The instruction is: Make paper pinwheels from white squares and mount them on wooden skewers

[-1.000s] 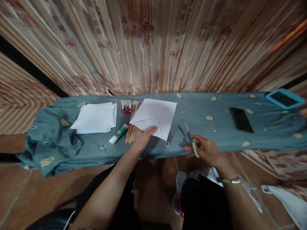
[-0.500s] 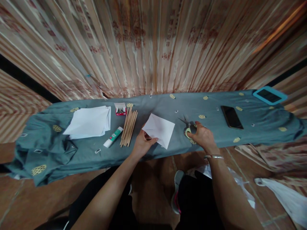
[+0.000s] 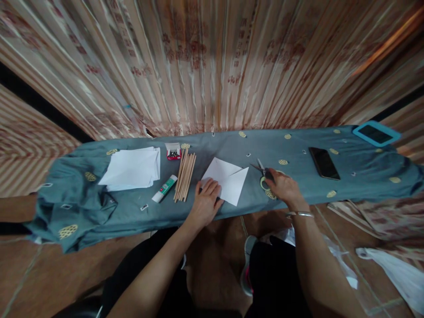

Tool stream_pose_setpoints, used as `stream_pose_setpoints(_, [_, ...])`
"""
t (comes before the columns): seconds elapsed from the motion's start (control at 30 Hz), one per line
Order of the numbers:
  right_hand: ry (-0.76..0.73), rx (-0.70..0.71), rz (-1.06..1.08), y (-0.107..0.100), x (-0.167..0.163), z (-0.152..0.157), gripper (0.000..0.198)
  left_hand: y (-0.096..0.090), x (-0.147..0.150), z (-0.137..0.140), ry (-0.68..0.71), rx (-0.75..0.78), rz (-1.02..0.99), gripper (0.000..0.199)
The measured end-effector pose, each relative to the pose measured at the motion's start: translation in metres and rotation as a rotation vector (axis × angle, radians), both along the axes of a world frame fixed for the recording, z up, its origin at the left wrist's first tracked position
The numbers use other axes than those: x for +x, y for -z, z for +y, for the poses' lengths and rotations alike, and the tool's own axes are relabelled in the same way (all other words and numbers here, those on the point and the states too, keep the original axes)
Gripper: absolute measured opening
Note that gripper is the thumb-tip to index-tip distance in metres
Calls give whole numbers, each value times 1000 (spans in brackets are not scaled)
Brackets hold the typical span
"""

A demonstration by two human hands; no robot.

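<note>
Left hand pinning folded paper, right hand on the scissors

The left hand lies open and flat on the near-left corner of the folded white sheet, mid-table on the blue cloth. Just right of it, the right hand curls over the scissors lying on the cloth; a firm grip looks needed before cutting. Far left, a small red box holds dark bits, perhaps pins.

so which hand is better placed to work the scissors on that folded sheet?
Right, probably. The right hand already rests on the scissors, lying on the cloth beside the folded paper. The left hand lies flat on the paper's near corner, pinning it.
</note>
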State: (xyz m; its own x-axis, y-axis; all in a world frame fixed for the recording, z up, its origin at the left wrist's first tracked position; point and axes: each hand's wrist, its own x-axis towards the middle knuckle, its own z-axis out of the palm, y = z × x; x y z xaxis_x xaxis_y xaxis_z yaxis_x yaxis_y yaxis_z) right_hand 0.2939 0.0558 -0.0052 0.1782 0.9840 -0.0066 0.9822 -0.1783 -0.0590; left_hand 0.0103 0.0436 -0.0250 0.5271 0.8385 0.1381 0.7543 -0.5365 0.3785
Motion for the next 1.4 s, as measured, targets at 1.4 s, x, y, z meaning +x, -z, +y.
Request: stream_pose_setpoints(1.4, [-213, 342, 336, 31, -74, 45, 42, 8, 17, 1, 68, 4, -12, 38])
